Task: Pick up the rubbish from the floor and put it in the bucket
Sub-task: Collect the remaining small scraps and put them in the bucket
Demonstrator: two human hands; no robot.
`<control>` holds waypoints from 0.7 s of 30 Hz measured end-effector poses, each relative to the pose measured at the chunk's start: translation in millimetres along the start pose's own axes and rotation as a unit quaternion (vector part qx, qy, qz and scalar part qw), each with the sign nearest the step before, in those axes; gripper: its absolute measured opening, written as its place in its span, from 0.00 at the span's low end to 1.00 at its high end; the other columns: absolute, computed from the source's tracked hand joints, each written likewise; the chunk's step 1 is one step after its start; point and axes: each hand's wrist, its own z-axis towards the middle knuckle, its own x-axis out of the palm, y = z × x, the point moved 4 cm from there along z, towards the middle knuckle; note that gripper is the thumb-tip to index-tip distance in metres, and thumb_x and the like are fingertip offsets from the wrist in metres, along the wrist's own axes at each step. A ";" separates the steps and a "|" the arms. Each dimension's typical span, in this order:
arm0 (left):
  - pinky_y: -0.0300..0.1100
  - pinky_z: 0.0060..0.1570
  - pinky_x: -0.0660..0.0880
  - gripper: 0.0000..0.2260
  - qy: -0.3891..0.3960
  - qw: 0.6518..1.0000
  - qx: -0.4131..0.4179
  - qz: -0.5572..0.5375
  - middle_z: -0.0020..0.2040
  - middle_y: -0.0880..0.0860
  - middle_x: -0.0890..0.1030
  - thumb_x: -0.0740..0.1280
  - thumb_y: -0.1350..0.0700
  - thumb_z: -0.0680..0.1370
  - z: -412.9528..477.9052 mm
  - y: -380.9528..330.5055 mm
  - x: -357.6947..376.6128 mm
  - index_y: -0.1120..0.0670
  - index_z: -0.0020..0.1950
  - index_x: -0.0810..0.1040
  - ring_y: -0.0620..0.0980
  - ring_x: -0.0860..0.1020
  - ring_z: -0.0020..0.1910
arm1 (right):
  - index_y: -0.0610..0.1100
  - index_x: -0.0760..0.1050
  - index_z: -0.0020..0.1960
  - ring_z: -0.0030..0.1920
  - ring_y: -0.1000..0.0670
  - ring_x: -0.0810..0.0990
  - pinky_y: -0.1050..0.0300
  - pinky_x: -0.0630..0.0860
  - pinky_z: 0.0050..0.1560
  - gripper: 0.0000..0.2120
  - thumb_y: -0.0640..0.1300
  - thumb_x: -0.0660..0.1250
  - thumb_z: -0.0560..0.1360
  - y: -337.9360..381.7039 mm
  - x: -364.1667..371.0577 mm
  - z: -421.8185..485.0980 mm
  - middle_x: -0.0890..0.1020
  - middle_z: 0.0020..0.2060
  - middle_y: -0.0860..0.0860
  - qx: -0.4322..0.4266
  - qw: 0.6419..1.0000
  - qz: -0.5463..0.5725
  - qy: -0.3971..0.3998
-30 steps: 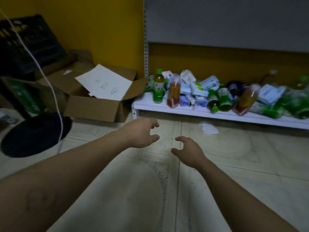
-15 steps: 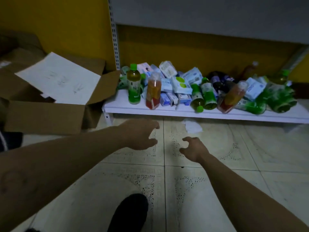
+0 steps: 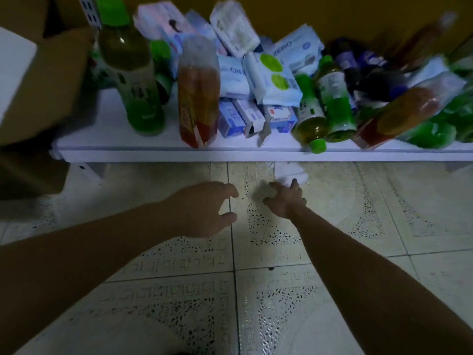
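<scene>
Right hand (image 3: 285, 199) with fingers curled around a small crumpled greyish paper scrap (image 3: 265, 192) just above the pale patterned floor tiles (image 3: 281, 290), left hand (image 3: 204, 208) empty and loosely spread beside it, white crumpled tissue (image 3: 289, 172) on the floor just beyond, under the low white shelf (image 3: 166, 152)

Both bare forearms are stretched forward and down. The left hand (image 3: 204, 208) is held loosely curled, palm down, with thumb and fingers parted and nothing between them. The right hand (image 3: 285, 198) is reached further ahead, its fingers (image 3: 294, 184) spread and bent downward; its grip cannot be made out through blur.
</scene>
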 end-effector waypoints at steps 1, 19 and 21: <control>0.46 0.64 0.70 0.22 0.000 1.000 -0.004 -0.013 0.69 0.48 0.72 0.62 0.43 0.77 1.6 5.2 4.9 0.46 0.69 0.66 0.47 0.71 0.65 | 0.59 0.57 0.74 0.76 0.37 0.52 0.37 0.58 0.71 0.32 0.61 0.63 0.73 -3.9 4.5 9.1 0.48 0.77 0.40 0.001 1.000 -0.013 0.003; 0.36 0.60 0.66 0.27 -0.044 0.990 -0.102 -0.092 0.68 0.44 0.70 0.69 0.43 0.72 -83.0 45.4 11.5 0.39 0.69 0.65 0.42 0.69 0.62 | 0.38 0.82 0.39 0.35 0.64 0.78 0.73 0.71 0.41 0.15 0.22 0.63 0.69 71.6 -19.5 -124.7 0.82 0.37 0.50 -0.300 0.892 0.321 0.111; 0.35 0.59 0.64 0.32 -0.057 0.988 -0.091 -0.113 0.69 0.44 0.68 0.71 0.40 0.70 -97.1 30.0 -5.2 0.38 0.71 0.62 0.41 0.68 0.62 | 0.43 0.81 0.36 0.36 0.61 0.78 0.69 0.73 0.38 0.17 0.24 0.63 0.69 87.8 -46.1 -153.2 0.81 0.35 0.54 -0.295 0.877 0.352 0.143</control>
